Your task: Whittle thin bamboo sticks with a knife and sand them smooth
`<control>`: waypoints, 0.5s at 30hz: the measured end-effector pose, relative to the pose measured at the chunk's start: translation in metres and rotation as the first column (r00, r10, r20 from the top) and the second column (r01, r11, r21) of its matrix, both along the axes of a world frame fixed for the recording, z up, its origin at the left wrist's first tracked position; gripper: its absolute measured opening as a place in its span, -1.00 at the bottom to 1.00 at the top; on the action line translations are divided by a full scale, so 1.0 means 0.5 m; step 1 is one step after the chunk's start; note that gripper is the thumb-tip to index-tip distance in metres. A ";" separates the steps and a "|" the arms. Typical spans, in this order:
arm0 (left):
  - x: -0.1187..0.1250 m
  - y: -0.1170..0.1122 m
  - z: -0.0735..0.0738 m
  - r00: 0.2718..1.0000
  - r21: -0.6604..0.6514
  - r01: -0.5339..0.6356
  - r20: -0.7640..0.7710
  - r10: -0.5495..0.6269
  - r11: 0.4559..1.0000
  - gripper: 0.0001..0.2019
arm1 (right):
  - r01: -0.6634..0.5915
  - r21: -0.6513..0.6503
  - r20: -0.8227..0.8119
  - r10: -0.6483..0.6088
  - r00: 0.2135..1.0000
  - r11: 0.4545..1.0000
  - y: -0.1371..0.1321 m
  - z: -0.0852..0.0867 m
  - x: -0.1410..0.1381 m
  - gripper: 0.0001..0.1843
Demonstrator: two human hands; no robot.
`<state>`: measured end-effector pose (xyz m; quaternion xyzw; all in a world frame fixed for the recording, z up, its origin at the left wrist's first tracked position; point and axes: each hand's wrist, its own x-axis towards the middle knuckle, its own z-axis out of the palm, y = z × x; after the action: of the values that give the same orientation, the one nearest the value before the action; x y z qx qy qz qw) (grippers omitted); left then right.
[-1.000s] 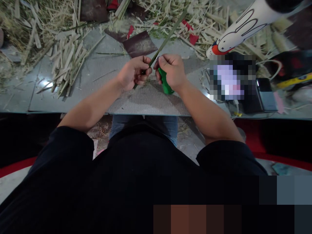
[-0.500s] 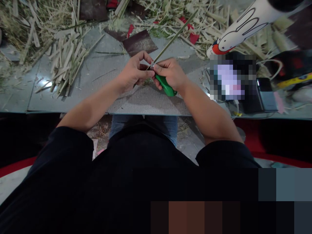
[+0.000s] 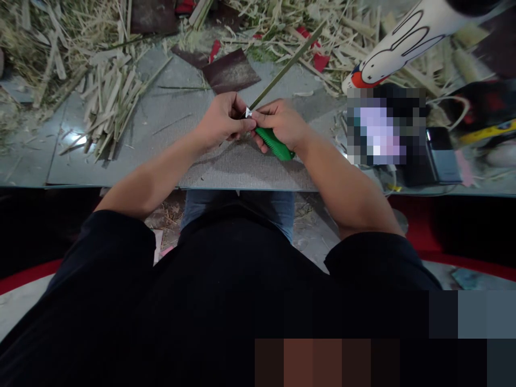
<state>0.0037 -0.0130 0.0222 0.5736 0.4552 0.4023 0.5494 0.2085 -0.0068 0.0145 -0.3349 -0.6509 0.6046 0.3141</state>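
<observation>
My right hand (image 3: 285, 124) is closed round the green handle of a utility knife (image 3: 279, 146), its short metal blade pointing up and left. A thin greenish strip (image 3: 284, 67), bamboo by its look, runs from between my hands up and to the right. My left hand (image 3: 223, 122) pinches the strip's lower end beside the blade. Both hands meet above a grey textured mat (image 3: 250, 174) at the table's near edge. My left fingers partly hide the strip's lower end, and I cannot tell exactly how the blade touches it.
Cut strips (image 3: 115, 107) lie piled on the left. Shavings (image 3: 278, 13) cover the back, with dark brown squares (image 3: 231, 71) before them. At right are a white rabbit-print cylinder (image 3: 397, 48), a pixelated patch, a dark phone-like device (image 3: 443, 156) and a cable (image 3: 463, 102).
My left fingers have closed in more tightly at the blade. The strip has turned slightly and shows a broader face. The knife has shifted only a little.
</observation>
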 end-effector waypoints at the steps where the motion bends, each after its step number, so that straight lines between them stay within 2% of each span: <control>1: 0.000 0.001 -0.002 1.000 0.003 -0.003 -0.006 0.003 1.000 -0.56 | -0.001 -0.013 0.006 0.001 1.000 1.000 0.000 -0.001 -0.001 -0.29; 5: -0.003 0.012 -0.020 1.000 0.043 -0.002 -0.028 0.004 0.999 -0.54 | 0.044 -0.083 0.032 -0.041 0.999 0.996 -0.002 -0.006 -0.008 -0.37; 10: -0.002 0.034 -0.051 0.994 0.203 -0.061 -0.073 0.077 0.977 -0.49 | 0.082 -0.102 0.015 -0.081 0.997 0.991 -0.005 -0.012 -0.017 -0.38; 15: 0.003 0.024 -0.046 0.987 0.233 -0.093 -0.104 0.120 0.968 -0.51 | 0.085 -0.181 0.002 -0.086 0.996 0.980 0.002 -0.021 -0.018 -0.41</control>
<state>0.0049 -0.0011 -0.0009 0.6300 0.4679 0.4463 0.4302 0.1996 -0.0059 0.0042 -0.3882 -0.5772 0.6481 0.3100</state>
